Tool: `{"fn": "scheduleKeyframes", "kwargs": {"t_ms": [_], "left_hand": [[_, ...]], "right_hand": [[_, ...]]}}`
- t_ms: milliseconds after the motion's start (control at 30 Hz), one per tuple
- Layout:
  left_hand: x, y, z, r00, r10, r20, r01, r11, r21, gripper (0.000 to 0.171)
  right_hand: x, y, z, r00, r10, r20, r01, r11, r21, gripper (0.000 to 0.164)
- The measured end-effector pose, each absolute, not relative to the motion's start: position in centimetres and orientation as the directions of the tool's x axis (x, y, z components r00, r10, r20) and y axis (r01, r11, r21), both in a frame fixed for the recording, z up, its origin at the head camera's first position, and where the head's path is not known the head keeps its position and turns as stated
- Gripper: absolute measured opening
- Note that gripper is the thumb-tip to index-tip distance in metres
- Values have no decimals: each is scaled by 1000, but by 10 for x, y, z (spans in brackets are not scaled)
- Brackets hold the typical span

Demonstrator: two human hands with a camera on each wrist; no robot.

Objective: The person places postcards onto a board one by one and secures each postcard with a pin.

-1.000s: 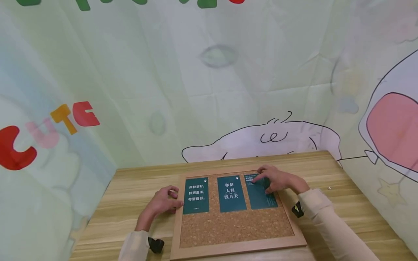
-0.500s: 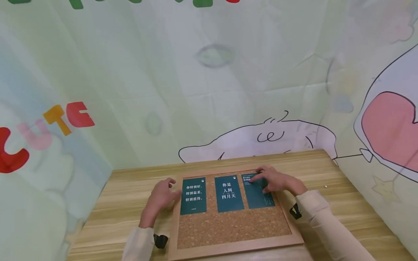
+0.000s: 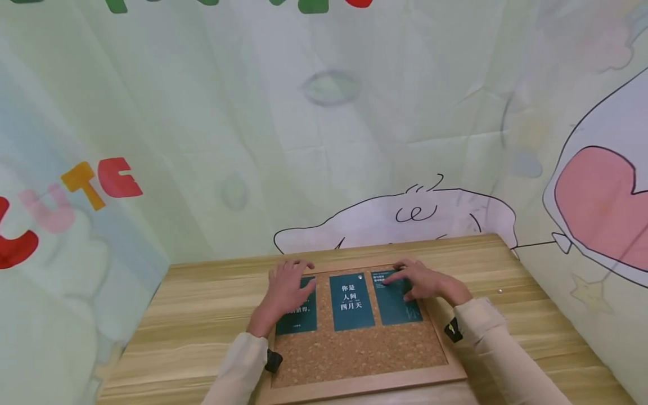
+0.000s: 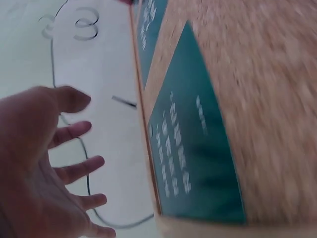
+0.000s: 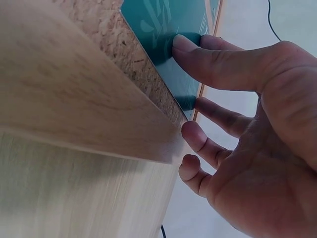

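Note:
A wood-framed cork board (image 3: 354, 357) lies on the table with three dark green cards in a row, printed in white. My left hand (image 3: 288, 289) hovers across the left card (image 3: 296, 323), fingers spread and holding nothing; it covers the card's upper part in the head view. The middle card (image 3: 352, 312) has a small shiny pin (image 3: 360, 277) at its top right. My right hand (image 3: 422, 279) rests its fingertips on the right card (image 3: 397, 309), fingers extended. In the right wrist view the thumb (image 5: 185, 47) touches this card near its edge.
The wooden table (image 3: 202, 320) reaches out on both sides of the board. A small shiny piece (image 3: 500, 291) lies on it to the right. Behind stands a printed cloth backdrop (image 3: 243, 140) with cartoon drawings.
My left hand has moved from the board's left edge, right and up over the left card. My right hand stays on the right card. The head view has shifted slightly.

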State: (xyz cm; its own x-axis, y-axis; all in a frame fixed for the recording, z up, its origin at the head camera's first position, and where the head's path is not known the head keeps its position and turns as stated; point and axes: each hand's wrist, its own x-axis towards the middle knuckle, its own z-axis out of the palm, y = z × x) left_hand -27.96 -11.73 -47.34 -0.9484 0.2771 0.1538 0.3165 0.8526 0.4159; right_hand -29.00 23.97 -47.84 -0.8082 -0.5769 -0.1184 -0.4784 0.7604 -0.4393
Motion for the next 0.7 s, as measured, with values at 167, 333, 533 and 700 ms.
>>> {"fn": "scheduleKeyframes", "kwargs": {"t_ms": [167,333,533,700], "left_hand": [[-281,-90,-479,-910,393,132,413,830,375,41],[-280,-65,-485,-891,450,59,437,817,376,55],[-286,-42,-493,-865,501,3,478,824,303,76],[-291,-26,-502,-857,514,-35,493,838,235,81]], "right_hand": [[-291,241,-481,-815,-566,-119,-465,764,-447,51],[-292,242,-482,-807,-580,-112,-480,754,-449,51],[-292,244,-483,-802,-589,-102,-486,742,-462,50],[-291,245,-484,-797,-597,-96,-494,734,-467,51]]}}
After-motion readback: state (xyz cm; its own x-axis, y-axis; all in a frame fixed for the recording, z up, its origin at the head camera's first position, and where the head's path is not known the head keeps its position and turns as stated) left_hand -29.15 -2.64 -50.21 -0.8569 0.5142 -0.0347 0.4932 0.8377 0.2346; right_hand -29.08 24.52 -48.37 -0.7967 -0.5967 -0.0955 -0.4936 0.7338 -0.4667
